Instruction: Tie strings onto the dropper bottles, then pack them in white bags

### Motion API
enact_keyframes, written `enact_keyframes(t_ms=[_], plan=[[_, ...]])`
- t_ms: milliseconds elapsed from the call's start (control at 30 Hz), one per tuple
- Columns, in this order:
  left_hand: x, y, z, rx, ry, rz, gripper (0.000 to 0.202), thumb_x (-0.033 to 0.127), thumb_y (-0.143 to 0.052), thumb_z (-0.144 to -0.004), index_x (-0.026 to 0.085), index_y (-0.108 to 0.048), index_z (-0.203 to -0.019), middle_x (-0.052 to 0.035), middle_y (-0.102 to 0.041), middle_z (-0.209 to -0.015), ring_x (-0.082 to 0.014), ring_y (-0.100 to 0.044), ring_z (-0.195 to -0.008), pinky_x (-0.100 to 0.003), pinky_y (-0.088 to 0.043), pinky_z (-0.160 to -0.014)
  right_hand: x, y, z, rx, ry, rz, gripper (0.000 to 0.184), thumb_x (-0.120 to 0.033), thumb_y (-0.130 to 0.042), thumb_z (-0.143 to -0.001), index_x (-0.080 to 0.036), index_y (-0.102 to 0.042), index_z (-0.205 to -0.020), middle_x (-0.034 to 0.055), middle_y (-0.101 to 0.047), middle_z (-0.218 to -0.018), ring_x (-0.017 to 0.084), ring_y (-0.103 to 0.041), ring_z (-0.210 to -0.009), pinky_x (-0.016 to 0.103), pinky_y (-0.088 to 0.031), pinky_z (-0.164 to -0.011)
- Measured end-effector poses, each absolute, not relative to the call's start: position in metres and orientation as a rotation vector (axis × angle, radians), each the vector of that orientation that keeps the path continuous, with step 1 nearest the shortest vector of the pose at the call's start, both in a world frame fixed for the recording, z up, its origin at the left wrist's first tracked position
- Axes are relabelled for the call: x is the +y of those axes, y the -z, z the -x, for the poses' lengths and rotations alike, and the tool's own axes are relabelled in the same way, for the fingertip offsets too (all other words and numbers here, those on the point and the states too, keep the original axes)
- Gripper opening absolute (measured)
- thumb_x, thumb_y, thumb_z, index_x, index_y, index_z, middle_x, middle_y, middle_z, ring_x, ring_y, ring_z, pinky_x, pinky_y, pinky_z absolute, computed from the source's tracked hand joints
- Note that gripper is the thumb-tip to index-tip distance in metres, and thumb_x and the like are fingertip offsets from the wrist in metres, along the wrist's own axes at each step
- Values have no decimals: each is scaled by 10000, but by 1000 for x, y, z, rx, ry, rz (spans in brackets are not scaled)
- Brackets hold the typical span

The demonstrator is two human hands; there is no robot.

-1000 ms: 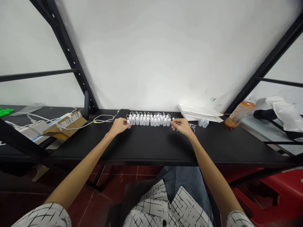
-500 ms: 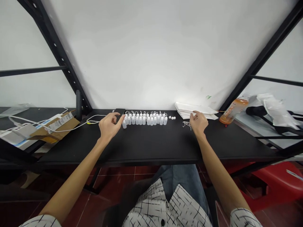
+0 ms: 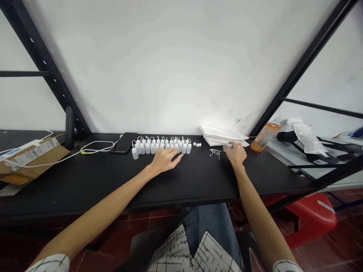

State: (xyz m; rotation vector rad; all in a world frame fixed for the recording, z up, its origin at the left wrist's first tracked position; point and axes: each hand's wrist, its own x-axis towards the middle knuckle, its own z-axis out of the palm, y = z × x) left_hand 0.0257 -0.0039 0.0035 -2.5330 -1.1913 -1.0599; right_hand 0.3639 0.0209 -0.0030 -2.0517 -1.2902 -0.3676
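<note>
**Bottles lined up, hands apart**

White plastic bottles (image 3: 153, 148) stood packed in rows on the black tabletop (image 3: 85, 185), two small caps (image 3: 196, 144) loose beside them. The left hand (image 3: 166, 160) lay open, fingers at the front bottles. The right hand (image 3: 235, 154) curled by a paper stack (image 3: 218, 135), its fingers on something small and white, unclear.

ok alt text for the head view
Two bare hands at a black table: the left hand is at a row of small white plastic bottles, the right hand by a stack of white paper. A black phone lies left of the row.
</note>
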Motion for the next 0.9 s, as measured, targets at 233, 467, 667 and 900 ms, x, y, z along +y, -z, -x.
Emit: enact_keyframes(t_ms=[233, 467, 667, 900], plan=[[-10, 5, -22, -1282, 1112, 2544, 407, 453, -438, -932, 179, -687, -763, -24, -568, -539, -147, -532, -531, -263, -347, -514, 20, 7, -368, -1345, 418, 1913, 221, -314, -571, -830, -182, -716, -931, 95, -609, -973, 184, -557, -733, 279, -322, -598], [-11, 4, -25, -1250, 1156, 2565, 402, 423, -427, -943, 174, -677, -749, -18, -589, -559, -136, -528, -535, -261, -359, -527, 16, -2, -358, -1284, 451, 1744, 262, -400, -536, -844, -167, -655, -861, 108, -661, -929, 220, -589, -740, 319, -396, -676], [-12, 8, -26, -1216, 1129, 2659, 381, 398, -451, -941, 170, -678, -737, -26, -621, -607, -136, -525, -544, -265, -336, -515, 13, -10, -327, -1318, -70, 1424, 330, -502, -615, -795, -175, -645, -817, 34, -623, -589, 196, -609, -553, 315, -475, -612], [-16, 5, -30, -1308, 1139, 2861, 354, 472, -546, -899, 179, -713, -1006, -15, -678, -779, -116, -546, -593, -247, -391, -586, -3, -14, -259, -1587, -829, 1037, 402, -511, -758, -689, -137, -687, -821, 34, -649, -587, 124, -529, -433, 262, -439, -402]])
